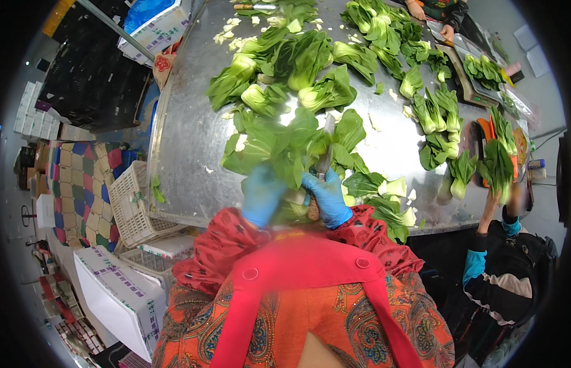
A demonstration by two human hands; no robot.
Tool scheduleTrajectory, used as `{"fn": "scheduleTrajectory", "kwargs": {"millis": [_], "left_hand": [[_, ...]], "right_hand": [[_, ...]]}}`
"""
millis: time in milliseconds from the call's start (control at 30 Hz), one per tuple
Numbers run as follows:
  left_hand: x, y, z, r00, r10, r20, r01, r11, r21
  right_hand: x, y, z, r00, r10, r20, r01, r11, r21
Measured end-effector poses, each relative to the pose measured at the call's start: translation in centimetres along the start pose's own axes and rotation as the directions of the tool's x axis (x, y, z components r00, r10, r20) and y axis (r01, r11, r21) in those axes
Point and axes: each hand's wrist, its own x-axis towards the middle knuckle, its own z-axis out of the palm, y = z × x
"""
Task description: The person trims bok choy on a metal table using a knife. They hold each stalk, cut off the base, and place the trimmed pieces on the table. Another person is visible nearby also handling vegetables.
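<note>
My left hand [263, 195], in a blue glove and blurred, is closed around a head of bok choy [287, 161] whose leaves point away from me. Its stem end is partly hidden between my hands. In my right hand [330, 195], also blue-gloved, is a knife [330, 138] gripped by its wooden handle, its blade pointing away over the leaves. Loose bok choy leaves [253, 145] lie beyond my hands. To the right of my right hand are more bok choy heads [389, 216], close to the near edge of the metal table [184, 138].
Bok choy heads [308, 60] and white trimmings cover the table's far part. Another knife [255, 7] lies there. A scale [474, 87] holds bok choy at right. One co-worker [501, 271] holds bok choy; another's hand [446, 33] shows beyond. Plastic crates [133, 207] and a foam box [124, 294] stand left.
</note>
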Motion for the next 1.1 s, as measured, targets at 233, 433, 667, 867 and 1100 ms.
{"fn": "scheduleTrajectory", "kwargs": {"millis": [233, 433, 667, 867, 1100], "left_hand": [[-0.1, 2.6, 1.2, 0.994, 0.008, 0.111, -0.023, 0.990, 0.142], [-0.5, 2.8, 1.0, 0.994, 0.011, 0.109, -0.052, 0.920, 0.388], [-0.5, 2.0, 1.0, 0.990, 0.069, 0.123, -0.113, 0.912, 0.395], [-0.3, 0.1, 0.9, 0.990, 0.087, 0.114, -0.128, 0.896, 0.425], [0.8, -2.6, 0.3, 0.992, 0.093, 0.084, -0.088, 0.994, -0.065]], "right_hand": [[-0.4, -0.2, 0.9, 0.998, -0.044, 0.033, 0.030, 0.945, 0.326], [0.2, 0.8, 0.6, 0.994, 0.085, -0.070, -0.060, 0.953, 0.298], [0.2, 1.7, -0.1, 0.999, 0.041, -0.035, -0.024, 0.912, 0.409], [0.0, 1.9, 0.2, 0.998, -0.053, -0.027, 0.058, 0.946, 0.318], [-0.8, 1.1, 1.5, 0.969, -0.216, -0.119, 0.220, 0.975, 0.021]]}}
